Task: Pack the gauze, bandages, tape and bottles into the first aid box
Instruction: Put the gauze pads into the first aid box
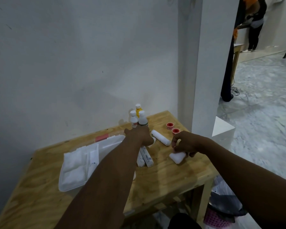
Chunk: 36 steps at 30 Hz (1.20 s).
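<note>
A gauze pack [177, 157] is pinched by the right hand [186, 144] for boxing; bottles [138, 119] at 12 o'clock are reached for, left hand [139, 135] grip can't be told.

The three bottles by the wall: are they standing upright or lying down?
Upright. All three bottles stand on the wooden table, white caps pointing up, near the left hand.

Both arms are bare from the lower frame edge to the wrists, with no sleeve covering either forearm. The left hand [139, 136] and the right hand [186, 142] are bare too: no glove, ring, watch or wristband shows on them. The fingers [173, 143] of the right hand are uncovered. At the bottom edge a dark garment [183, 221] shows, its kind unclear.
</note>
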### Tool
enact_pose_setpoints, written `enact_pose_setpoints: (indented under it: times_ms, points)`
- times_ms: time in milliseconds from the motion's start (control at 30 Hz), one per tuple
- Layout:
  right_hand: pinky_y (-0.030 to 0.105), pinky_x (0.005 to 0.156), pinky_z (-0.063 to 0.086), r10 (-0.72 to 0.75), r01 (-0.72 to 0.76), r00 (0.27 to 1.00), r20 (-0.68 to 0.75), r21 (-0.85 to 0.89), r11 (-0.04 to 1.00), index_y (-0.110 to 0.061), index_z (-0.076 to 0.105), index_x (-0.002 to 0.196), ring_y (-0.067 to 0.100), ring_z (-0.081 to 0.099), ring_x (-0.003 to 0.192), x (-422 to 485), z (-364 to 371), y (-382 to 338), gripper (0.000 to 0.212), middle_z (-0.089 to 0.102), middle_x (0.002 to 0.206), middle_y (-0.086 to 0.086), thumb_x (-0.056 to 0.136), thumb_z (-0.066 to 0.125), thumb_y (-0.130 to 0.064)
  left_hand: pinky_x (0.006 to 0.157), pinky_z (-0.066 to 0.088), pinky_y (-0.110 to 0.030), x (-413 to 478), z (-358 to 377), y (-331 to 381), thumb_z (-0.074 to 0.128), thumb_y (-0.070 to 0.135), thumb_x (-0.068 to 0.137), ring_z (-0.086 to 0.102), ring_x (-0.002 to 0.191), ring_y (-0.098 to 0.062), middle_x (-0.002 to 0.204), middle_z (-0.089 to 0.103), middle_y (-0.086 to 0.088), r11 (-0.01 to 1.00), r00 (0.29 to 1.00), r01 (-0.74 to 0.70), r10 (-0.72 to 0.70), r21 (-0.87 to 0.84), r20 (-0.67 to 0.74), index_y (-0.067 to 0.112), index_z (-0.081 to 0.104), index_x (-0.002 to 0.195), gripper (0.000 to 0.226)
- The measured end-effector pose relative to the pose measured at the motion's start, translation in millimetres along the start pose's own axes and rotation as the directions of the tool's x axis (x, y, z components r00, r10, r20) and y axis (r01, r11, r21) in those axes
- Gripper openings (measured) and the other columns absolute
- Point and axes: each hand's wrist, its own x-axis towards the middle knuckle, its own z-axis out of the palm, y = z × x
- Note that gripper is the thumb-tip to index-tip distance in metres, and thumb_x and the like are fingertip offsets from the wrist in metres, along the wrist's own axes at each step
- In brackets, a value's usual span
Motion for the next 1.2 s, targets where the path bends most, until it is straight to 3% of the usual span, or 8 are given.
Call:
enact_pose_setpoints:
  times_ms: [200,333,567,667,767,900,1033,1200]
  points:
    - [0.023,0.041,0.039,-0.011,0.026,0.998,-0.063,0.242,0.97,-0.006,0.072,0.092,0.016,0.05,0.049,-10.5,-7.7,-4.0,0.008,0.059,0.079,0.011,0.09,0.066,-0.011,0.103,0.032,-0.054,1.0,4.1,-0.2,0.061,0.022,0.09,0.062,0.105,-0.029,0.081,0.047,0.002,1.0,0.984,0.008,-0.009,-0.007,-0.176,0.019,0.05,0.1,0.015]
    - [0.026,0.046,0.049,-0.015,0.056,0.993,-0.116,0.363,0.93,-0.003,0.072,0.098,0.017,0.064,0.056,-13.6,-18.8,-9.7,0.012,0.069,0.086,0.015,0.088,0.066,-0.005,0.098,0.047,-0.047,1.1,-2.1,-2.1,0.063,0.019,0.086,0.064,0.107,-0.028,0.108,0.064,-0.004,0.99,0.971,-0.05,0.018,-0.13,-0.238,0.02,0.065,0.112,0.026]
    - [0.032,0.048,0.049,-0.033,0.218,0.948,-0.318,0.568,0.794,-0.002,0.066,0.097,0.023,0.063,0.052,-15.7,-24.1,-48.0,0.015,0.067,0.082,0.022,0.083,0.067,0.003,0.077,0.047,-0.021,-28.0,-65.4,-27.4,0.069,0.009,0.079,0.068,0.093,-0.018,0.103,0.073,-0.004,0.85,0.867,-0.257,-0.007,-0.46,-0.498,0.019,0.077,0.094,0.02]
    - [0.028,0.044,0.049,-0.101,0.272,0.952,-0.29,0.64,0.718,-0.005,0.063,0.096,0.026,0.062,0.056,-21.1,-11.9,-88.2,0.016,0.063,0.081,0.02,0.084,0.065,0.005,0.08,0.054,-0.023,-54.4,-92.6,-66.6,0.07,0.005,0.075,0.069,0.086,-0.019,0.092,0.075,-0.004,0.791,0.837,-0.287,-0.067,-0.54,-0.543,0.017,0.079,0.091,0.022]
    - [0.028,0.045,0.053,-0.214,0.286,0.958,-0.191,0.656,0.699,-0.006,0.06,0.094,0.025,0.063,0.057,-28.2,17.4,-135.1,0.017,0.061,0.075,0.018,0.085,0.066,0.008,0.076,0.064,-0.038,-83.1,-102.6,-122.1,0.073,-0.002,0.073,0.072,0.085,-0.029,0.085,0.072,-0.012,0.637,0.85,-0.282,-0.181,-0.718,-0.495,0.019,0.074,0.077,0.022]
    - [0.031,0.051,0.059,-0.346,0.294,0.937,-0.044,0.636,0.714,-0.004,0.06,0.087,0.028,0.07,0.061,-35.8,67.7,-188.7,0.016,0.065,0.075,0.022,0.084,0.065,0.011,0.063,0.062,-0.031,-119.4,-89.1,-189.2,0.075,-0.012,0.08,0.067,0.079,-0.025,0.083,0.068,-0.015,0.46,0.881,-0.223,-0.283,-0.86,-0.38,0.006,0.071,0.086,0.019]
    - [0.032,0.054,0.06,-0.41,0.333,0.912,0.026,0.54,0.773,-0.002,0.063,0.091,0.028,0.071,0.066,-43.0,107.4,-221.7,0.013,0.067,0.078,0.02,0.084,0.067,0.008,0.057,0.06,-0.024,-143.5,-66.2,-227.5,0.078,-0.009,0.08,0.065,0.069,-0.02,0.08,0.068,-0.013,0.397,0.895,-0.174,-0.318,-0.901,-0.313,-0.001,0.071,0.097,0.02]
    - [0.02,0.046,0.043,-0.418,0.392,0.908,0.008,0.333,0.858,-0.009,0.068,0.084,0.019,0.064,0.06,-42.9,136.0,-232.5,0.012,0.067,0.071,0.008,0.08,0.073,0.001,0.074,0.06,-0.035,-153.3,-44.1,-241.7,0.079,-0.007,0.079,0.067,0.083,-0.024,0.091,0.07,-0.018,0.357,0.926,-0.145,-0.279,-0.923,-0.253,0.002,0.072,0.096,0.02]
